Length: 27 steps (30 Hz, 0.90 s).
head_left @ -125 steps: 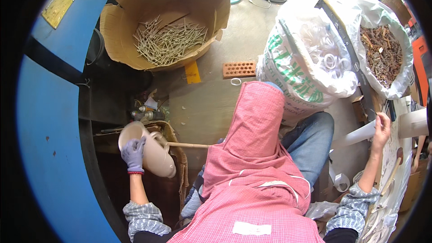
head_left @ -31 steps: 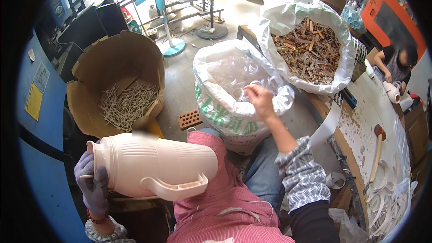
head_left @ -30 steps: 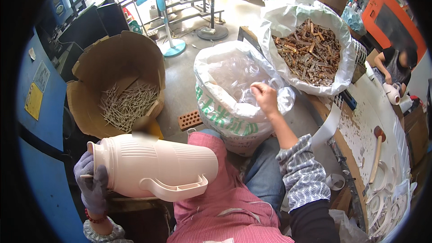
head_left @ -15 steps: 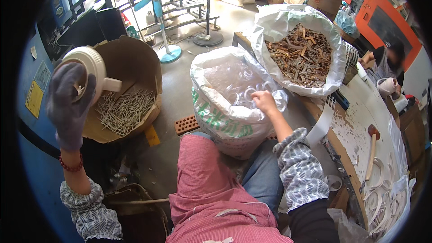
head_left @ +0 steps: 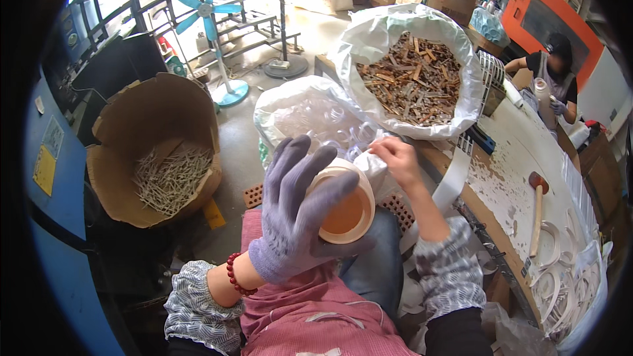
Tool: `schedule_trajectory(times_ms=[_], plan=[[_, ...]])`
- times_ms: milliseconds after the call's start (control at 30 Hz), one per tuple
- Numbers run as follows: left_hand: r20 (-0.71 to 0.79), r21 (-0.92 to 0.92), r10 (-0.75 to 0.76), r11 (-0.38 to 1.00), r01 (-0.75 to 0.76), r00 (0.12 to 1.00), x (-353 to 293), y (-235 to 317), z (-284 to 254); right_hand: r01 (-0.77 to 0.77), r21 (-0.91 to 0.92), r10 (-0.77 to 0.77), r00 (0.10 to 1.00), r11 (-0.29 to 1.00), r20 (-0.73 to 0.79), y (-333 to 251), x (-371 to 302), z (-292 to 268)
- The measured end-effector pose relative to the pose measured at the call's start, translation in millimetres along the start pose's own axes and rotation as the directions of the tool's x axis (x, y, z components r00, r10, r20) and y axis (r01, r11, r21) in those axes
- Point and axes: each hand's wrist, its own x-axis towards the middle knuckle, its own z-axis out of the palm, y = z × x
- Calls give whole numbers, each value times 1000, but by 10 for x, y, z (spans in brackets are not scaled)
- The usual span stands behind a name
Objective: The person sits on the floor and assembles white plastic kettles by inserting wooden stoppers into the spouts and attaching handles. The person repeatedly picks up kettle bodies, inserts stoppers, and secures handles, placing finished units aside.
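Note:
My left hand (head_left: pixel 297 207), in a grey-purple glove, grips a cream round plastic part (head_left: pixel 369 214) above my lap. Its round opening faces up and shows an orange-tan inside. My bare right hand (head_left: pixel 399 158) has its thumb and fingers pinched together just beyond the part; what they hold, if anything, I cannot make out. Under the fingertips lies something white, either sack rim or part of the piece. Behind both hands stands a white woven sack (head_left: pixel 264 109) with clear plastic rings (head_left: pixel 330 118) in it; the left hand and the part hide its front.
A cardboard drum (head_left: pixel 109 181) with thin sprue sticks (head_left: pixel 171 181) stands left. A large white sack (head_left: pixel 343 46) of brown strips is ahead. On the right bench (head_left: pixel 508 184) lie a mallet (head_left: pixel 537 211) and white rings (head_left: pixel 554 290). Beyond are a fan (head_left: pixel 211 16) and another person (head_left: pixel 557 76).
My left hand has brought the cream part from the far left over the cardboard drum to in front of me. The right hand has drawn slightly nearer. The view has shifted.

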Motion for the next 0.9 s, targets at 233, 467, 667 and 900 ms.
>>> schedule_trajectory(times_ms=[233,467,667,900], plan=[[169,-185,-15,982,46,986,277,161,418,321,557,-359,932,766,-44,-1455,-815,-640],[156,-239,-6,970,43,988,328,143,651,-24,504,-32,994,864,102,-1699,-939,-636],[176,-315,-17,946,73,984,264,69,673,97,-80,-87,988,992,124,-1653,-976,-487],[264,-403,4,909,106,965,174,75,624,353,-547,-147,912,759,384,-1644,-995,-393]])
